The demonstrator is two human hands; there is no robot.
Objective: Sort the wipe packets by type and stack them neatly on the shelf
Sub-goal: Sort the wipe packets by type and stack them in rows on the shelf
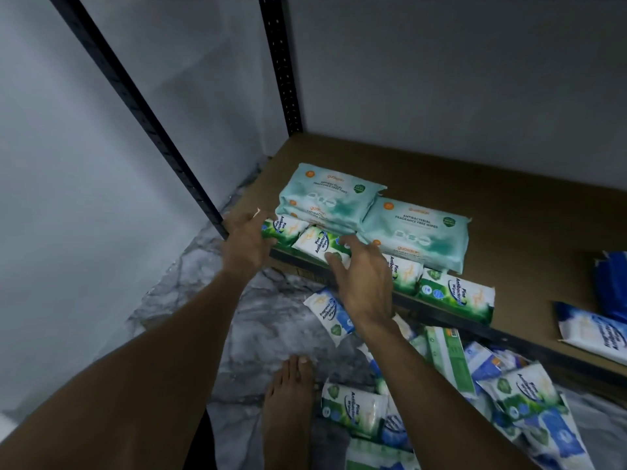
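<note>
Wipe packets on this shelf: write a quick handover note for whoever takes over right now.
Left hand rests against the left end of the Pine Antibacterial Wipes row; grip unclear. Right hand, fingers spread, touches a pine packet.
Done: two teal Fragrance Free Wipes stacks at the back of the shelf, pine row along the front edge, some blue packets at right.
To do: the mixed heap on the floor.

A row of green pine packets (454, 295) lies along the shelf's (509, 212) near edge. The left hand (249, 245) meets the row's left end, perhaps gripping it. The right hand (364, 283) rests spread fingers on the second packet (317, 242). Two teal stacks (330, 195) sit just behind.
</note>
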